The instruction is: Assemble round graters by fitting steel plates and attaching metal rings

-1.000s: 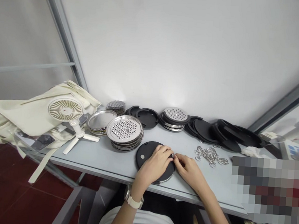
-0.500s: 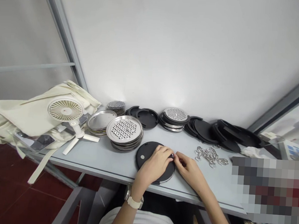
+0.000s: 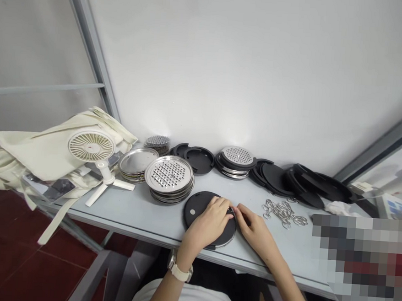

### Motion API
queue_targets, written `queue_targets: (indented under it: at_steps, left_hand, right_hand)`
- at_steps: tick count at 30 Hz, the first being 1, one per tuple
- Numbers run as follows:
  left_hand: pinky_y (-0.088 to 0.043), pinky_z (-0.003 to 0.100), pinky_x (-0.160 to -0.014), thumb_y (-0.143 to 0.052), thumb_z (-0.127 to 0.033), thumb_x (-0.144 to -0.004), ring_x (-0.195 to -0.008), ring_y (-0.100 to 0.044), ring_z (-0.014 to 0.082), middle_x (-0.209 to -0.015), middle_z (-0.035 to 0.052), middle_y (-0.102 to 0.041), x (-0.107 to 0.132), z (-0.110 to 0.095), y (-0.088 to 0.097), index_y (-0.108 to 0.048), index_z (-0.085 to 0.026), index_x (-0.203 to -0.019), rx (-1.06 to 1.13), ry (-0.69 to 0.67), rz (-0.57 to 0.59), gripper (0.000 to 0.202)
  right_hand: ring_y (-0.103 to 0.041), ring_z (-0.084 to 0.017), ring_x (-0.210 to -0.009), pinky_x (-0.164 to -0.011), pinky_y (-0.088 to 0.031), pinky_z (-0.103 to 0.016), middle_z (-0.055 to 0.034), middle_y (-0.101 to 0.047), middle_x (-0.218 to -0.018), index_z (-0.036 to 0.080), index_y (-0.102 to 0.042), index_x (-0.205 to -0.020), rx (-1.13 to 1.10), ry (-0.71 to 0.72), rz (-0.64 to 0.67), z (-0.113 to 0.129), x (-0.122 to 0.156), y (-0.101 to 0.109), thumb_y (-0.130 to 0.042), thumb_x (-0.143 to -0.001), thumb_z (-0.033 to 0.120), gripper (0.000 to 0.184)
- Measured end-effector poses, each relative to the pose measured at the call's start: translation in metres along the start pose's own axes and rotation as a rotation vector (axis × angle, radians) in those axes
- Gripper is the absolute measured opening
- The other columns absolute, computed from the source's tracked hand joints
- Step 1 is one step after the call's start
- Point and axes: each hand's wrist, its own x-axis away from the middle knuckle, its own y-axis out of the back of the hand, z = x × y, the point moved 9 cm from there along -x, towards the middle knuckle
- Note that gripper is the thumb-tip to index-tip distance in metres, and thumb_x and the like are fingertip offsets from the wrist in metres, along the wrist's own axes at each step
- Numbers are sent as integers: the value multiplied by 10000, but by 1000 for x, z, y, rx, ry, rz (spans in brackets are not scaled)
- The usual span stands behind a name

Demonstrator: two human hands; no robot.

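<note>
A round black disc (image 3: 197, 210) with a small silver dot lies flat on the grey table (image 3: 141, 213), a steel rim showing beneath its near edge. My left hand (image 3: 209, 223) rests on the disc, its fingertips at the right rim. My right hand (image 3: 253, 228) comes in from the right and pinches at the same spot. A small dark-and-metal piece (image 3: 230, 211) glints between the fingertips, too small and covered to identify. A pile of steel chain links (image 3: 282, 213) lies just right of my right hand, not touching it.
Behind the hands stand stacks of perforated steel discs (image 3: 168, 175) and plain steel plates (image 3: 134, 163), plus black rings (image 3: 200, 160) and black discs (image 3: 274, 178). A white fan (image 3: 91, 146) stands on a cream cloth (image 3: 45, 153) at the left. A white wall backs the table.
The whole scene sits slightly lower in the view, from a small head movement. My hands stay together at the disc's right rim, with only slight finger shifts.
</note>
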Motion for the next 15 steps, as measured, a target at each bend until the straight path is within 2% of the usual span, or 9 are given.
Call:
queue_targets:
  at_steps: [4, 15]
  left_hand:
    - [-411, 366, -960, -398, -209, -950, -1075, -466, 205, -1070, 64, -541, 1, 2, -1, -503, -182, -1071, -10, 12, -9, 163]
    - [-408, 359, -976, -394, -162, -947, -1089, -455, 193, -1118, 55, -538, 0, 0, -1, -521, -193, -1120, 36, -8, 0, 217]
  right_hand:
    - [-524, -155, -557, -557, -359, -243, -6, -595, -630, 215, -504, -728, 58, 22, 13, 2, -1, -3, -318, -945, 366, 323]
    - [-554, -174, -579, -578, -365, -268, -37, -642, -642, 201, -562, -703, 100, 49, 51, 2, 0, -5, -318, -940, 334, 365]
